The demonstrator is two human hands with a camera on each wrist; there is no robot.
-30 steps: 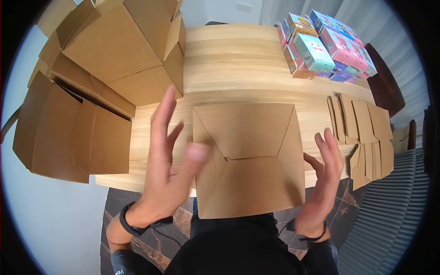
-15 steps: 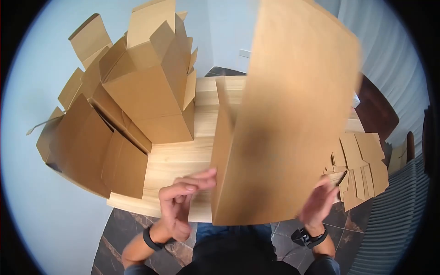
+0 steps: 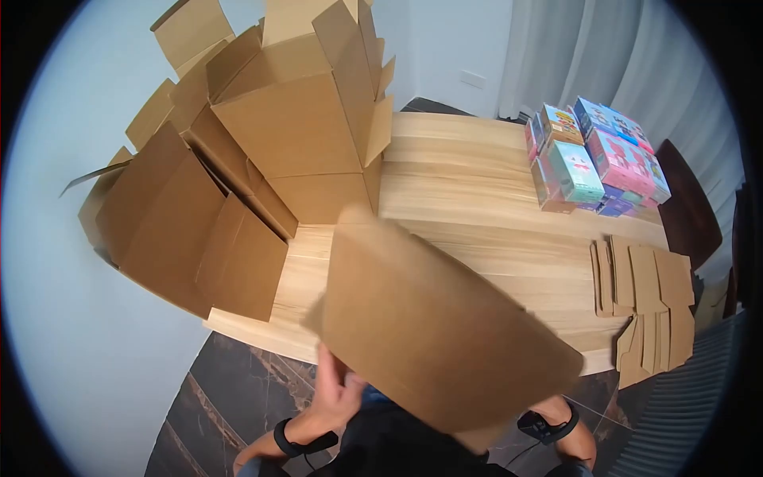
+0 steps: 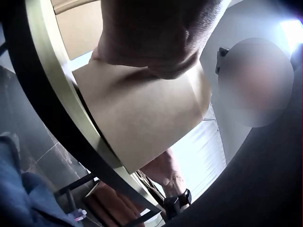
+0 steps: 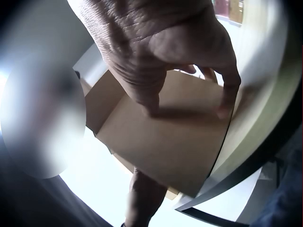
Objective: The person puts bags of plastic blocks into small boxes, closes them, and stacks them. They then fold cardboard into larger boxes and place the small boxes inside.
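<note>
A brown cardboard box (image 3: 429, 326), tilted, is held up between both hands over the table's near edge. At its lower left corner my left hand (image 3: 338, 393) holds it, fingers along the edge and thumb toward me. From the head my right hand (image 3: 551, 409) is mostly hidden behind the box's lower right end. In the right wrist view the right hand (image 5: 175, 47) grips a side panel (image 5: 165, 142), with thumb and bent fingers spread across it. The left wrist view has the left hand (image 4: 151, 42) over another panel (image 4: 142, 113) of this box.
Several open cardboard boxes (image 3: 294, 127) stand at the left of the wooden table (image 3: 453, 171). Colourful small boxes (image 3: 620, 159) are stacked at the back right. Flat folded cardboard pieces (image 3: 656, 310) lie at the right edge. A dark chair (image 3: 687, 207) stands behind them.
My hands were apart beside the box's folded bottom; then the box was raised upright between them. Now it is tilted and lower, its far end swung left. The camera view has shifted too.
</note>
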